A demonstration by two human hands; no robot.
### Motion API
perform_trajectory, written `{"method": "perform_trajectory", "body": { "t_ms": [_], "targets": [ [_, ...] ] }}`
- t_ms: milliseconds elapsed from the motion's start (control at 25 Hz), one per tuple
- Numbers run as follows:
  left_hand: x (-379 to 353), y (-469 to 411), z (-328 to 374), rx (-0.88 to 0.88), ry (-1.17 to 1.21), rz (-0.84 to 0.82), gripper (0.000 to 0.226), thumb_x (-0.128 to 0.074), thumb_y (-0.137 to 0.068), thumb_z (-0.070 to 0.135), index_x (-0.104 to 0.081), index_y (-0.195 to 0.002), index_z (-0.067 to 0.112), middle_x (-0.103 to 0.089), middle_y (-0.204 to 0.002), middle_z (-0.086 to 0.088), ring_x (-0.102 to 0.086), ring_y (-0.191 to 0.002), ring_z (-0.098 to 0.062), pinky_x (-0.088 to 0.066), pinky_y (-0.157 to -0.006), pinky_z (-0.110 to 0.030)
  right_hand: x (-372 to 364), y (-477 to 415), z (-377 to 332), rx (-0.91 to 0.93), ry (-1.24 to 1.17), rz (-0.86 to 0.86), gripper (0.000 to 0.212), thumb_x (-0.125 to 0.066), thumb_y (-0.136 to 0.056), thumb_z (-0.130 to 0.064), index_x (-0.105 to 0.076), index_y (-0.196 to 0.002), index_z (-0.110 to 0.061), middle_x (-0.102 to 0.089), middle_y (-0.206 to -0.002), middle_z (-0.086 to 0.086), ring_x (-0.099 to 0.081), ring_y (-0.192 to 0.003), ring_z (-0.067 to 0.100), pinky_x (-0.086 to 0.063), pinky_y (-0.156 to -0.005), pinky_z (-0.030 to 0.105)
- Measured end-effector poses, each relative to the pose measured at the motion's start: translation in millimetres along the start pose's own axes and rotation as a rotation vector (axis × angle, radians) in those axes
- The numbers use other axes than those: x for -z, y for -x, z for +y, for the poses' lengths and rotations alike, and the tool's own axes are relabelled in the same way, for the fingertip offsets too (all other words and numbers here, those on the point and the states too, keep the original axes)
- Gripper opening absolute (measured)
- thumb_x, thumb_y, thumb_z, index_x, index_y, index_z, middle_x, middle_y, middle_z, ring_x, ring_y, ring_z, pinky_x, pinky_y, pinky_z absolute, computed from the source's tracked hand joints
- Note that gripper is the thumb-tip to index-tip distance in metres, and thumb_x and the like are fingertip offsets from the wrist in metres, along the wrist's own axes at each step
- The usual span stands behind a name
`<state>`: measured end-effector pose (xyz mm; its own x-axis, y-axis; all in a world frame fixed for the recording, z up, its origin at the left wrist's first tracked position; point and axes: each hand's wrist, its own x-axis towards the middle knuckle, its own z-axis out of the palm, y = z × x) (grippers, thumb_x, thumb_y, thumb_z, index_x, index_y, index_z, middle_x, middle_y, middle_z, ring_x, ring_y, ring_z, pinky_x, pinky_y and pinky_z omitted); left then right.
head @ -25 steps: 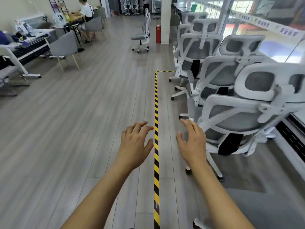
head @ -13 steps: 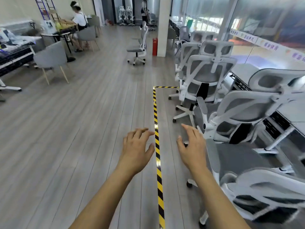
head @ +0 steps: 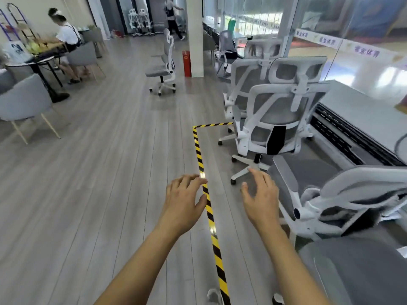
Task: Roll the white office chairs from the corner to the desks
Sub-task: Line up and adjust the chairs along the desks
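Hovering over the floor (head: 99,183), my left hand (head: 184,202) and right hand (head: 262,200) are spread, palms down, holding nothing. Yellow-black tape (head: 210,219) runs between them, cornering right ahead. The white office chairs (head: 275,111) crowd right of that line, the nearest chair (head: 356,194) just beside my right hand. Writing on the glass-wall banner (head: 366,51) is too blurred to read. Left of the tape, wide floor opens toward a lone chair (head: 165,62).

Head-worn view, forward-down, over near hands (head: 222,202)
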<state>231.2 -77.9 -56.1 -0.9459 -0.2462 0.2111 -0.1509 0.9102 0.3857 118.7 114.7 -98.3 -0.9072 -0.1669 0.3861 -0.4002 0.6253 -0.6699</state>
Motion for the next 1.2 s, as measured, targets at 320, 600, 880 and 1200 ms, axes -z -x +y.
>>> {"method": "perform_trajectory", "body": {
  "t_ms": [320,600,880,1200],
  "targets": [
    [-17.7,-245.3,-78.6,0.037,0.039,0.004,0.035,-0.048,-0.099,0.041,-0.046,-0.134,0.04,-0.042,-0.143,0.016,-0.031,-0.137,-0.013,-0.025,-0.114,-0.036,-122.2,-237.4,0.8,0.066,-0.008,-0.015,0.043,-0.056,-0.095,-0.032,-0.055,-0.137,-0.026,-0.057,-0.133,-0.005,-0.05,-0.125,0.015,-0.038,-0.109,0.04],
    [-59.7,-466.0,-164.8,-0.045,0.063,-0.019,0.036,-0.05,-0.097,0.04,-0.05,-0.133,0.039,-0.047,-0.141,0.014,-0.038,-0.133,-0.016,-0.03,-0.111,-0.037,-232.3,-438.0,20.6,0.074,0.031,0.055,0.041,-0.055,-0.091,-0.031,-0.058,-0.131,-0.023,-0.061,-0.123,-0.004,-0.056,-0.113,0.019,-0.047,-0.098,0.046],
    [-70.5,-690.9,-205.9,-0.226,0.101,-0.007,0.038,-0.043,-0.095,0.043,-0.055,-0.129,0.034,-0.053,-0.133,0.01,-0.044,-0.127,-0.018,-0.032,-0.105,-0.035,-294.6,-610.0,32.2,-0.058,0.082,0.16,0.041,-0.062,-0.094,-0.023,-0.056,-0.135,-0.025,-0.058,-0.13,-0.006,-0.053,-0.118,0.016,-0.04,-0.103,0.034],
    [-133.8,-909.1,-183.0,-0.431,0.109,-0.045,0.03,-0.058,-0.092,0.033,-0.058,-0.122,0.035,-0.056,-0.132,0.011,-0.046,-0.125,-0.016,-0.035,-0.099,-0.036,-332.6,-779.9,109.7,-0.219,0.097,0.271,0.041,-0.063,-0.095,-0.025,-0.057,-0.135,-0.028,-0.057,-0.131,-0.009,-0.05,-0.122,0.014,-0.03,-0.105,0.029]
  ]
}}
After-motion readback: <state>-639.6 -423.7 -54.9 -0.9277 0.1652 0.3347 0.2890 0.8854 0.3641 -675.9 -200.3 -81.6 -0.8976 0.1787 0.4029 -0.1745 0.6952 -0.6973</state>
